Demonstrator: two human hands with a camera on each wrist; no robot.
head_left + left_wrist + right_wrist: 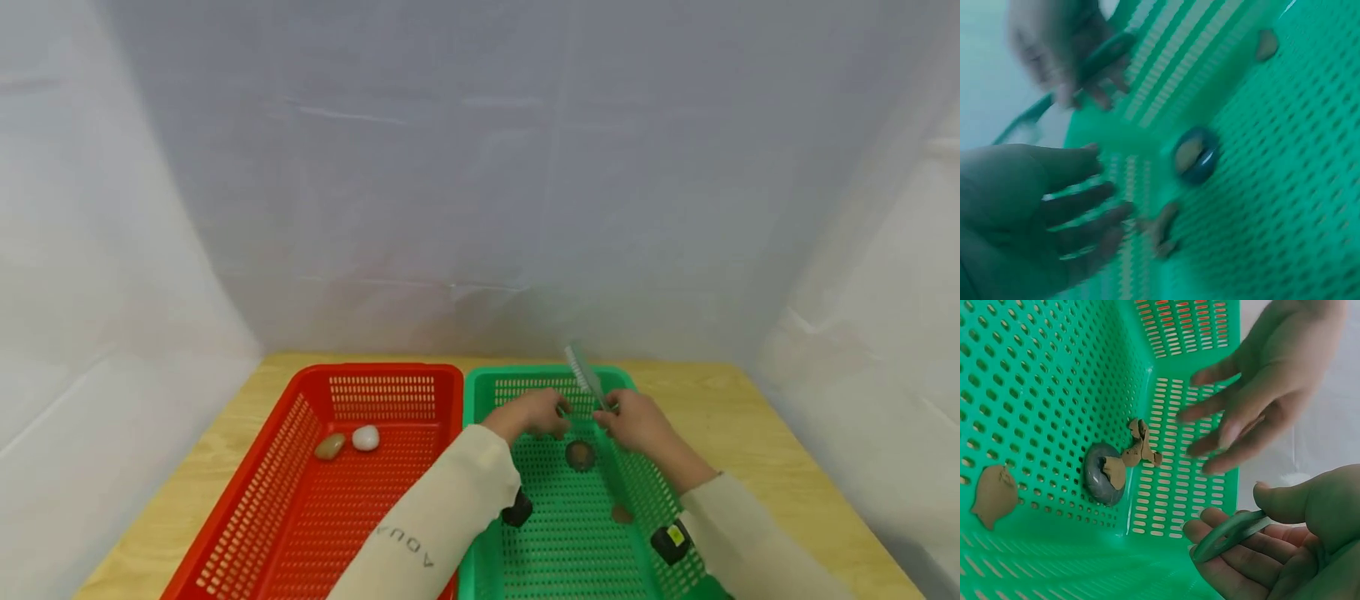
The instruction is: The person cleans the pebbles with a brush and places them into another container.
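Observation:
My right hand (pixel 636 421) holds a brush (pixel 588 379) with pale bristles over the green basket's far right corner. The brush's green handle (pixel 1229 536) lies across its fingers, with the thumb pressing on the end. To its left, my left hand (pixel 540 412) hovers over the same basket; in the right wrist view its fingers are spread and hold nothing. Below both hands sits a dark, shiny, round object (pixel 1094 478) with a flat brown piece (pixel 1114 472) on it. Beside that lie crumpled brown scraps (pixel 1140 444).
The green basket (pixel 474 483) stands against a red basket (pixel 455 417) on a wooden table (pixel 690 383). A white stone (pixel 365 438) and a tan stone (pixel 330 447) lie in the red one. Another flat brown piece (pixel 995 495) lies in the green one. Pale sheeting (pixel 450 167) surrounds the table.

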